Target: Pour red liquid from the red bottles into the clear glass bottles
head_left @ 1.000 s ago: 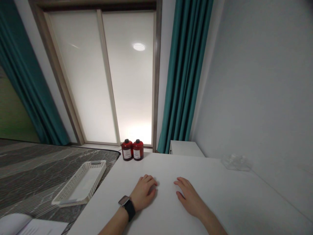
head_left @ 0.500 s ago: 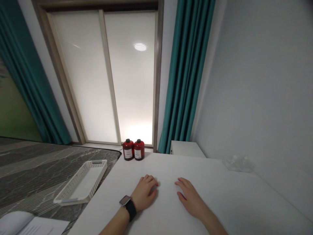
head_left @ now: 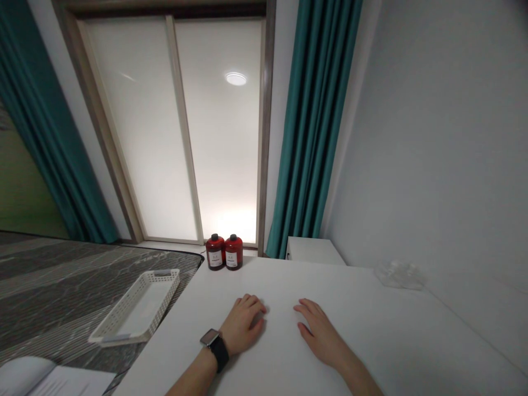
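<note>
My left hand (head_left: 244, 324), with a black watch (head_left: 215, 347) on its wrist, rests on the white table (head_left: 280, 374). Its fingers are slightly curled and apart from the thumb, with nothing in them. Across a short gap, my right hand (head_left: 319, 333) lies on the same tabletop, open, thumb away from the fingers, also holding nothing. Beyond the left hand, at the table's far edge, two red bottles with black caps and white labels stand upright side by side: a left bottle (head_left: 215, 253) and a right bottle (head_left: 234, 253). Neither hand touches them.
To the left of the table, a white perforated basket (head_left: 142, 308) sits on a grey patterned surface, near an open book (head_left: 68, 379). Crumpled clear plastic (head_left: 398, 275) lies by the wall at the right. A white cabinet (head_left: 313, 250) stands behind the table, beside a teal curtain (head_left: 315, 126).
Both hands stay in place on the table. The whole view has shifted only very slightly.
</note>
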`<state>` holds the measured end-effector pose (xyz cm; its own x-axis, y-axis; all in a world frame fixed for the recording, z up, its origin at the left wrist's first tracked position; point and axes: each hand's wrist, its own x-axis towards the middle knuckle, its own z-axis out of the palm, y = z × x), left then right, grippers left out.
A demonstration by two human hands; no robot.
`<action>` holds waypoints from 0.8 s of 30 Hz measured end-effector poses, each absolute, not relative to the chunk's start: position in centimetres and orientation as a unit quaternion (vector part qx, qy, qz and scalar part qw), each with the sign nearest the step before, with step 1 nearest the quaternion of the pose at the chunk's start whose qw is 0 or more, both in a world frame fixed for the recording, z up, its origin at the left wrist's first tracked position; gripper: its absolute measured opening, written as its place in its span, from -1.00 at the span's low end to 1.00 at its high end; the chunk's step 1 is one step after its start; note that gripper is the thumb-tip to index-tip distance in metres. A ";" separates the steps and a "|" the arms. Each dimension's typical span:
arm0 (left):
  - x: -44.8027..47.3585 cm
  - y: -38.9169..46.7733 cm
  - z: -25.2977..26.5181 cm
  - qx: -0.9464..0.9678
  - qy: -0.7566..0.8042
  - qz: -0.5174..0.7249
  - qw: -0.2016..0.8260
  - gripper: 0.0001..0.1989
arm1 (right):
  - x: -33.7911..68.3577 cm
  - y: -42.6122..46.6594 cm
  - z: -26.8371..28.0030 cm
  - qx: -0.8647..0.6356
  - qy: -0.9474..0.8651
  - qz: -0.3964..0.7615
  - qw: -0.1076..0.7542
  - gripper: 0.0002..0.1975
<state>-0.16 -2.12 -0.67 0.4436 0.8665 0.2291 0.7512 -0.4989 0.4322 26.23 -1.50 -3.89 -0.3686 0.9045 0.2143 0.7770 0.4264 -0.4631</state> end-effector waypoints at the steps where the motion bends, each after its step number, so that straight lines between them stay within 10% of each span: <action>1: -0.2 -2.1 -0.6 0.838 0.483 0.213 0.136 -0.77 | 26.2 -1.5 -3.8 -0.517 -0.816 0.142 0.217 -0.59; 24: 0.6 -3.0 0.6 0.862 0.480 0.134 0.094 -0.76 | 26.0 -1.6 -3.9 -0.522 -0.826 0.114 0.178 -0.57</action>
<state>0.65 -2.97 0.62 0.5042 0.8521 0.1405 0.8016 -0.5223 0.2910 26.04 -1.61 -3.85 -0.3919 0.9034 0.1739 0.8222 0.4287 -0.3745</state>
